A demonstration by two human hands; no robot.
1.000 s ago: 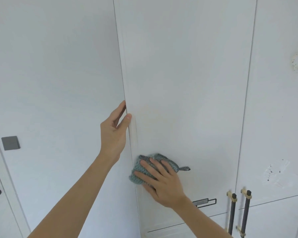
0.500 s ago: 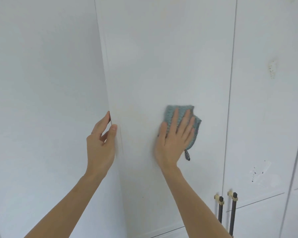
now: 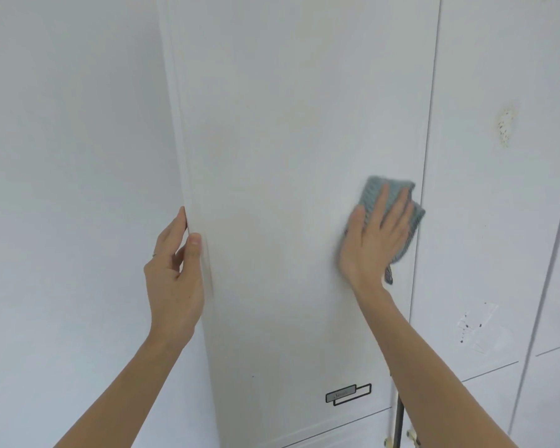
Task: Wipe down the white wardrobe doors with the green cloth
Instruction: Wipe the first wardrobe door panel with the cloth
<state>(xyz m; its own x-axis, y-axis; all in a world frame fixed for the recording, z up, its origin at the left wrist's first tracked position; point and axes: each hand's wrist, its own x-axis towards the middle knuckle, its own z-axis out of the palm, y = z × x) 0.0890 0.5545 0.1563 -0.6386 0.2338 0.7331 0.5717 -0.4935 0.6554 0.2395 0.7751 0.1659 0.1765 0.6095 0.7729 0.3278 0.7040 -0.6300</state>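
White wardrobe door (image 3: 288, 189): left hand (image 3: 175, 273) pinches its stiff edge; flat right hand (image 3: 374, 234) presses the soft, limp green cloth (image 3: 374, 192) on.

Likely home bedroom: tall white wardrobe doors (image 3: 298, 156), bar handle (image 3: 398, 425).
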